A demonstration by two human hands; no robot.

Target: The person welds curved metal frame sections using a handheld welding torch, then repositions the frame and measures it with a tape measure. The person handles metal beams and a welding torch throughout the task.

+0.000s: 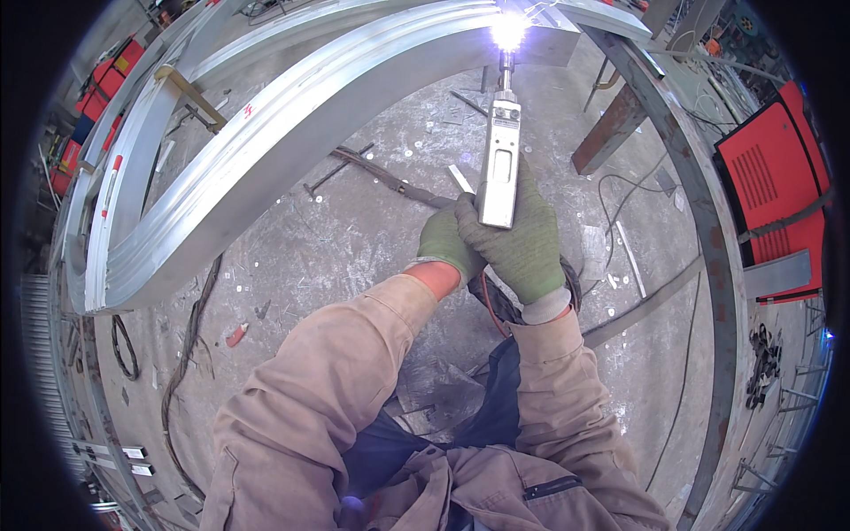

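A silver handheld welding gun (501, 164) points away from me, and my right hand (531, 239) in a green knit glove is wrapped round its rear part. Pressed against it is my left hand (443, 237), also gloved and curled closed; the right hand partly covers its fingers, so what they grip is hidden. At the gun's nozzle a glaring white-violet light (509, 31) burns on the far end of a curved silver metal frame (292, 97). The glare hides the exact contact spot. A dark cable bundle (505, 305) hangs below my hands.
A rusty steel beam (715, 265) curves down the right side, with a red machine cabinet (772, 190) beyond it. A yellowish clamp (190, 97) sits on the frame at left. Dark cables (188, 354), a T-shaped rod (341, 170) and metal scraps lie on the concrete floor (301, 257).
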